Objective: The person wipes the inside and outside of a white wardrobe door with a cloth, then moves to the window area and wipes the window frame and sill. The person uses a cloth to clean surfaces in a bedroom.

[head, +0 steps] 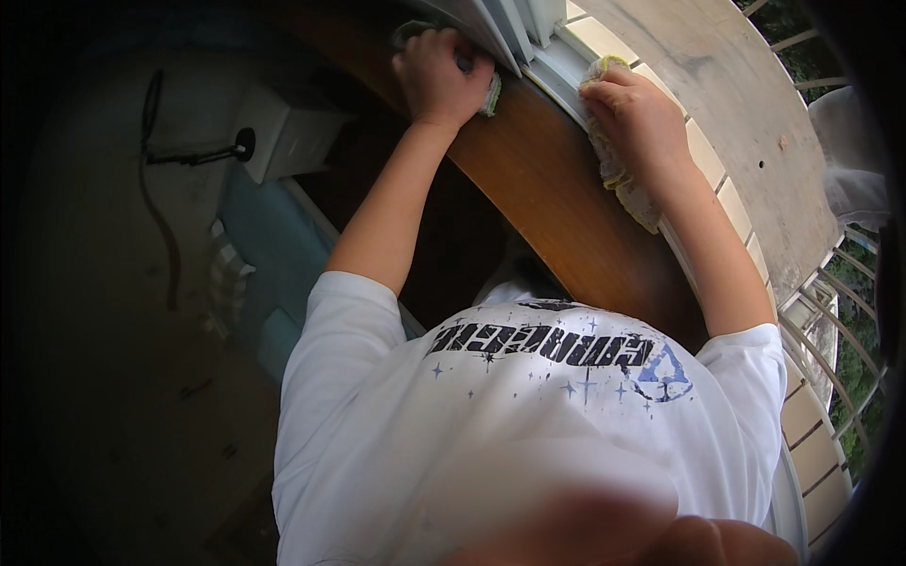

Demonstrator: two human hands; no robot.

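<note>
My right hand (637,120) pinches a whitish cloth with a yellow edge (607,157) over the pale window track (559,78). The cloth's loose end hangs down past my wrist onto the edge of the brown wooden sill (545,163). On the sill, beside the foot of the window sash (488,32), my left hand (446,78) is closed around a bunched cloth. A pale end of that cloth with a green edge (490,97) sticks out by the thumb side. My palm and fingers hide most of it.
Outside the track run cream tiles (708,152) and a grey ledge (736,92), with curved metal bars (849,265) beyond. A translucent plastic-like bundle (853,156) rests at the ledge's far end. In the dim room are a bed (272,219), a white cabinet (290,134) and a black lamp arm (191,156).
</note>
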